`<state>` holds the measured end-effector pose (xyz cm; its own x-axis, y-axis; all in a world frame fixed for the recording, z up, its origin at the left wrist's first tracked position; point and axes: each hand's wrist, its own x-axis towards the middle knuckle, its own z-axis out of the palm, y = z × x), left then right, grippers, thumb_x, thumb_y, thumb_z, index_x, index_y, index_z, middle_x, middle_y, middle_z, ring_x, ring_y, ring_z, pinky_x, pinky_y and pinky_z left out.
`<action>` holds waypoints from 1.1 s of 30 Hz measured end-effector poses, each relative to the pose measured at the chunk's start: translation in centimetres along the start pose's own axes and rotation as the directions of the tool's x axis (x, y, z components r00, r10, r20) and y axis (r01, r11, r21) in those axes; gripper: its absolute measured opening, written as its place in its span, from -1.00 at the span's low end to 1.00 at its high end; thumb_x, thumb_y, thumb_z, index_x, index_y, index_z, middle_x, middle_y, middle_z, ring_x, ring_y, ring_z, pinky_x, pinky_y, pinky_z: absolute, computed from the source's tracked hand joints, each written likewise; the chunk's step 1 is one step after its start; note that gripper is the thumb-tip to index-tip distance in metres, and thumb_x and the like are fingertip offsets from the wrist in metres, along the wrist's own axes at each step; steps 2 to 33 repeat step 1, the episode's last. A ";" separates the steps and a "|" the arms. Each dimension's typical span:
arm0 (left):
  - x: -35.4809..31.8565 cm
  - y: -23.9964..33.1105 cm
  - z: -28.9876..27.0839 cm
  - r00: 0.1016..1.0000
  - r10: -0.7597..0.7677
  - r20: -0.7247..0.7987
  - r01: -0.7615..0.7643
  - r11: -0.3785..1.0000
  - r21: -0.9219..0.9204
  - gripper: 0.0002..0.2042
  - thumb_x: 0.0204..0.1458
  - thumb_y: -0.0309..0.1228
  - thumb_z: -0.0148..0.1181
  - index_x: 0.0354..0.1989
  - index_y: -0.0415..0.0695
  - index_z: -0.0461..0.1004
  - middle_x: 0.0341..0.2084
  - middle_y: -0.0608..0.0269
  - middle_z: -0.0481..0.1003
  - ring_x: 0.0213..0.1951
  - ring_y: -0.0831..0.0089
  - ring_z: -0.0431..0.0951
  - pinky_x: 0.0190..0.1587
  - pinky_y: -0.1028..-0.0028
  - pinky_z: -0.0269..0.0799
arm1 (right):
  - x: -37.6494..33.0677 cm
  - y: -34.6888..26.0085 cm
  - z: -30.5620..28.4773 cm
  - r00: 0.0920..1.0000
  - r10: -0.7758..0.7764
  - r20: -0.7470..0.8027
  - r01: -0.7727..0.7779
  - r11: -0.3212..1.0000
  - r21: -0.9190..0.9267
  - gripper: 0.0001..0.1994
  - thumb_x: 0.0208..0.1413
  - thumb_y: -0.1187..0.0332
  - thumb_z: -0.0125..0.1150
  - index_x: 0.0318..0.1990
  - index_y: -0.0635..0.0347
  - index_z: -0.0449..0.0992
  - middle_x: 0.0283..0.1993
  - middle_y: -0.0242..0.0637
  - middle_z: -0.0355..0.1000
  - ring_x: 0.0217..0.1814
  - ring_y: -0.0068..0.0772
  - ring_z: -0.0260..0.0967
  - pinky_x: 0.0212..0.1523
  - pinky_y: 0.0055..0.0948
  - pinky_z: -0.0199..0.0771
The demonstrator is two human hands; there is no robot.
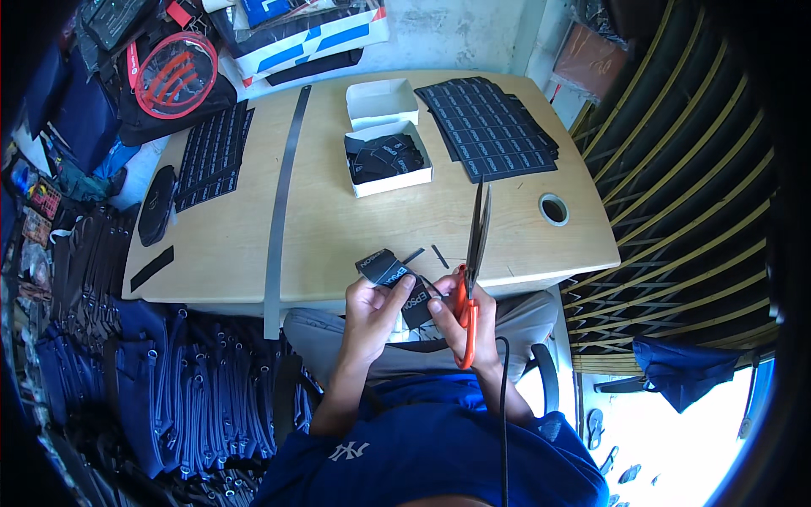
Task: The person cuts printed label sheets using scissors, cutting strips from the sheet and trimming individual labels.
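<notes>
My left hand (368,317) pinches a black strip of fabric-like labels (382,267) with pale print, held over my lap just off the table's front edge. The strip bends and hangs down between my two hands. In my right hand (483,325) are scissors (467,331) with orange handles, their long blades pointing away toward the far side of the table and looking nearly closed. The thumb and forefinger of that hand also reach the strip's right edge, where a thin dark sliver sticks out. Small black offcuts (440,256) lie on the table just beyond.
On the wooden table (338,253) stand a white box (393,186) of cut black labels and another white box (380,103). Printed black sheets (490,131) are stacked at right, more sheets (211,156) at left. A long metal ruler (284,194) overhangs the front edge. A tape roll (553,209) sits at right.
</notes>
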<state>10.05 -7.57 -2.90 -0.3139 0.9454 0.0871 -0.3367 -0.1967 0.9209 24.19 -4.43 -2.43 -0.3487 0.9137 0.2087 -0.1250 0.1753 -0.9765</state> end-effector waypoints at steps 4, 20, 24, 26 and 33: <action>0.0 0.0 -0.2 1.000 0.005 0.016 -0.006 0.999 0.051 -0.89 0.07 -0.56 0.14 -0.23 -0.25 0.44 -0.36 0.30 0.50 -0.34 0.67 0.46 -0.28 0.66 0.38 | 0.1 0.0 0.1 1.000 0.029 -0.006 -0.028 0.998 0.063 -0.78 0.02 0.43 0.26 -0.22 0.31 0.40 -0.71 -0.66 0.15 -0.69 -0.91 -0.04 -0.69 -0.73 -0.11; 0.0 0.0 -0.2 1.000 0.005 0.016 -0.006 0.999 0.051 -0.89 0.07 -0.56 0.14 -0.23 -0.25 0.44 -0.36 0.30 0.50 -0.34 0.67 0.46 -0.28 0.66 0.38 | 0.1 0.0 0.1 1.000 0.029 -0.006 -0.028 0.998 0.063 -0.78 0.02 0.43 0.26 -0.22 0.31 0.40 -0.71 -0.66 0.15 -0.69 -0.91 -0.04 -0.69 -0.73 -0.11; 0.0 0.0 -0.2 1.000 0.005 0.016 -0.006 0.999 0.051 -0.89 0.07 -0.56 0.14 -0.23 -0.25 0.44 -0.36 0.30 0.50 -0.34 0.67 0.46 -0.28 0.66 0.38 | 0.1 0.0 0.1 1.000 0.029 -0.006 -0.028 0.998 0.063 -0.78 0.02 0.43 0.26 -0.22 0.31 0.40 -0.71 -0.66 0.15 -0.69 -0.91 -0.04 -0.69 -0.73 -0.11; 0.0 0.0 -0.2 1.000 0.005 0.016 -0.006 0.999 0.051 -0.89 0.07 -0.56 0.14 -0.23 -0.25 0.44 -0.36 0.30 0.50 -0.34 0.67 0.46 -0.28 0.66 0.38 | 0.1 0.0 0.1 1.000 0.029 -0.006 -0.028 0.998 0.063 -0.78 0.02 0.43 0.26 -0.22 0.31 0.40 -0.71 -0.66 0.15 -0.69 -0.91 -0.04 -0.69 -0.73 -0.11; 0.0 0.0 -0.2 1.000 0.005 0.016 -0.006 0.999 0.051 -0.89 0.07 -0.56 0.14 -0.23 -0.25 0.44 -0.36 0.30 0.50 -0.34 0.67 0.46 -0.28 0.66 0.38 | 0.1 0.0 0.1 1.000 0.029 -0.006 -0.028 0.998 0.063 -0.78 0.02 0.43 0.26 -0.22 0.31 0.40 -0.71 -0.66 0.15 -0.69 -0.91 -0.04 -0.69 -0.73 -0.11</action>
